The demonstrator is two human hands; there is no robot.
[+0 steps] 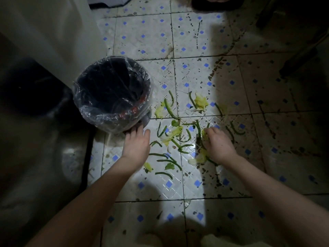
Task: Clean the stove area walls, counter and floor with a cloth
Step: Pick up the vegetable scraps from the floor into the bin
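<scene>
Left of the round black bin lined with clear plastic (106, 118), a dark cabinet front (35, 139) is sitting in shadow, hard to make out. Just below the bin, the left hand (136, 145) is lying released, straight fingers touching the bin's base. Right of the bin, green bean stems and pale leaf scraps (170, 136) are littering the stained white tiled floor with blue diamonds (160, 189). Further right, the right hand (219, 145) is clutching some scraps, its fingertips hidden. Beyond it, the floor is fading into darkness.
</scene>
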